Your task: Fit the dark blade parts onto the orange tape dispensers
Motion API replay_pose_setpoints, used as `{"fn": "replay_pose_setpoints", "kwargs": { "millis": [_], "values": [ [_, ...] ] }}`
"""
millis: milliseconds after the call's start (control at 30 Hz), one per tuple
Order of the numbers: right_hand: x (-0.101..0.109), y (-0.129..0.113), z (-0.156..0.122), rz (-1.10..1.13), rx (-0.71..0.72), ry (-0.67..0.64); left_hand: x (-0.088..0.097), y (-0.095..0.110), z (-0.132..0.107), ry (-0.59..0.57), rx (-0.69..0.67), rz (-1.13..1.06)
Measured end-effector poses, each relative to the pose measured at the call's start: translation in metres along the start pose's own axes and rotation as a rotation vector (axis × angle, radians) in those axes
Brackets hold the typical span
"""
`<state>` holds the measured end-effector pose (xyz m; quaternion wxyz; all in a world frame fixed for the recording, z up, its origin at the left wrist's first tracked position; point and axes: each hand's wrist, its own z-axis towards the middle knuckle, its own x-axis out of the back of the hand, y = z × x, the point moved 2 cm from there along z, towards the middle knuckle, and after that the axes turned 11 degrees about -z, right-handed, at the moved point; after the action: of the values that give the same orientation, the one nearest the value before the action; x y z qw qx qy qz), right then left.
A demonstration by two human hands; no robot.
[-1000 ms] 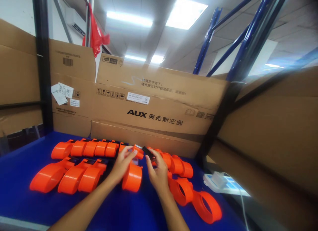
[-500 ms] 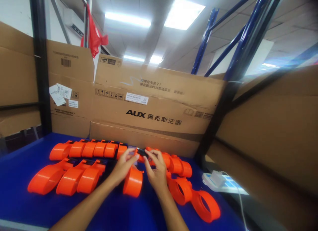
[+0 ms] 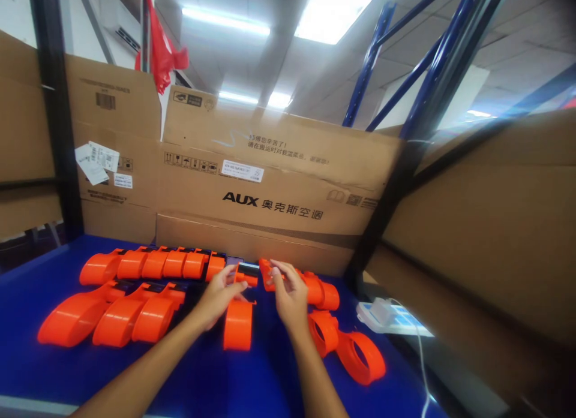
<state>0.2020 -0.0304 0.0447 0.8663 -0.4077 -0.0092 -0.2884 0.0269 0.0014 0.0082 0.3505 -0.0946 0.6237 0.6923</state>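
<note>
My left hand [image 3: 220, 295] is closed around an orange tape dispenser [image 3: 250, 280] with a black strip and a pale toothed edge along its top. Just below these fingers shows a wide orange ring [image 3: 238, 327]; whether it joins the held part is hard to see. To the right, apart from the dispenser, my right hand [image 3: 290, 292] has its fingers bent and its thumb close to the index finger. Anything pinched there is hidden or blends with an orange piece [image 3: 265, 275] behind the fingertips.
Several orange dispensers with black ends [image 3: 155, 265] line the back left, with more [image 3: 112, 319] in front. Loose orange rings [image 3: 362, 355] lie on the blue table [image 3: 180, 382] at right. A power strip [image 3: 391, 317] with a white cable stands beyond. Cardboard [image 3: 270, 184] walls the back.
My right hand has come away to the right from the black strip that both hands were touching. The dispenser stays in my left hand, its toothed edge now showing. The view has shifted slightly.
</note>
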Motion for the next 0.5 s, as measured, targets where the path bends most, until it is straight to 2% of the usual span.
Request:
{"fn": "replay_pose_setpoints", "kwargs": {
  "millis": [67,167,233,367,500],
  "values": [
    [0.007,0.011,0.005,-0.056,-0.18,-0.083,0.0,0.001,0.0,0.026,0.016,-0.018],
    [0.014,0.025,0.007,-0.259,-0.334,-0.401,0.001,0.003,0.0,0.061,0.029,-0.025],
    [0.017,0.031,0.003,-0.331,-0.361,-0.555,0.002,0.003,0.0,0.067,0.036,-0.034],
    [0.015,0.037,-0.011,-0.414,-0.416,-0.784,0.002,0.003,0.0,0.083,0.035,-0.038],
    [0.006,0.039,-0.021,-0.452,-0.423,-0.906,0.001,0.004,-0.001,0.063,0.012,-0.025]
  ]
}}
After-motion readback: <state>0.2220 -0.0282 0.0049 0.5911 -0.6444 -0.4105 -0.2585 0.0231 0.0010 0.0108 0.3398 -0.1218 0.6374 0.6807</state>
